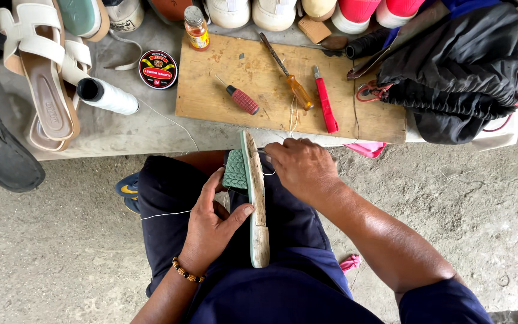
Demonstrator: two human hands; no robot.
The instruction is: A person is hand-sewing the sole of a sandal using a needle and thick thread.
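Observation:
A green sandal [256, 198] stands on its edge on my lap, its woven green strap [235, 170] on the left side. My left hand [211, 225] grips the sandal from the left, thumb pressed on the sole's rim. Up at the sandal's far end, my right hand [301, 165] is closed, pinching something small near the thread; what it pinches is hidden. A white thread [169, 213] runs across my left thigh toward the sandal.
A wooden board [223, 90] on the ledge carries a red-handled awl [241, 99], an orange screwdriver [289, 75] and a red knife [326, 105]. A white thread spool [108, 95], round tin [157, 69], small bottle [196, 27], beige sandals [43, 72] and black bag [457, 72] lie nearby.

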